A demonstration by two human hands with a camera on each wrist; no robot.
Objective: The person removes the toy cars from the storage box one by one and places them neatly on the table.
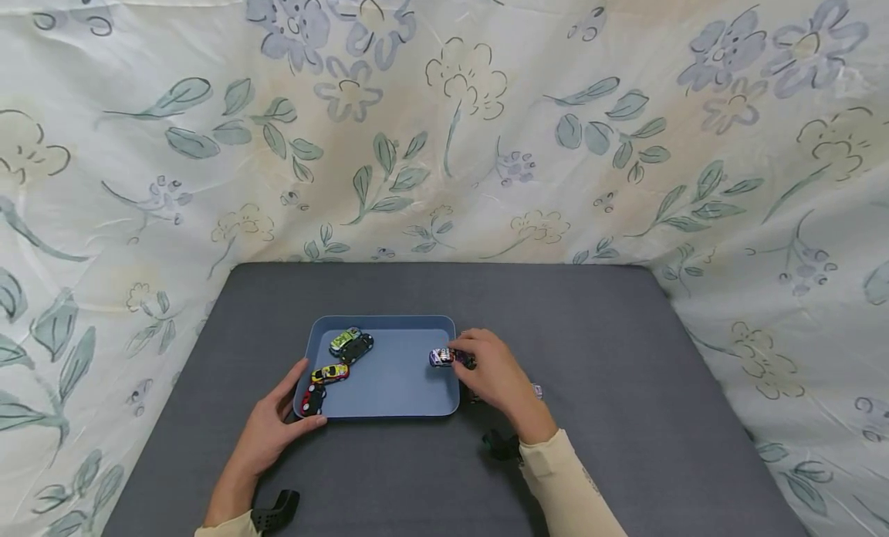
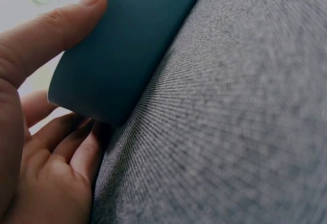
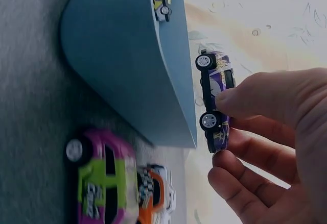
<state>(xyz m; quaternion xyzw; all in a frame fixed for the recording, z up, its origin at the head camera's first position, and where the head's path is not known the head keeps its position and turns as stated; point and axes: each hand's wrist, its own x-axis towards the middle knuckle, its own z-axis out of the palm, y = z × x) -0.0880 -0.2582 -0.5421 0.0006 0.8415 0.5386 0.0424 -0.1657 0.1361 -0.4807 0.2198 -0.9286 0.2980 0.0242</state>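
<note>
A blue tray (image 1: 392, 386) lies on the table, and my left hand (image 1: 267, 425) holds its near left corner. The thumb presses the near wall while the other fingers lie at the left side. Above the tray's right end, my right hand (image 1: 496, 371) pinches a purple and white toy car (image 3: 217, 99) between thumb and fingers. Inside the tray at the left are a green toy car (image 1: 343, 339), a black toy car (image 1: 358, 349), a yellow and red toy car (image 1: 329, 373) and a red and black toy car (image 1: 314, 399).
Outside the tray's right end, partly hidden below my right hand, stand a magenta and green toy car (image 3: 104, 178), an orange toy car (image 3: 153, 191) and a whitish one behind. The grey table (image 1: 597, 329) extends to both sides. A flowered cloth (image 1: 472, 174) hangs behind.
</note>
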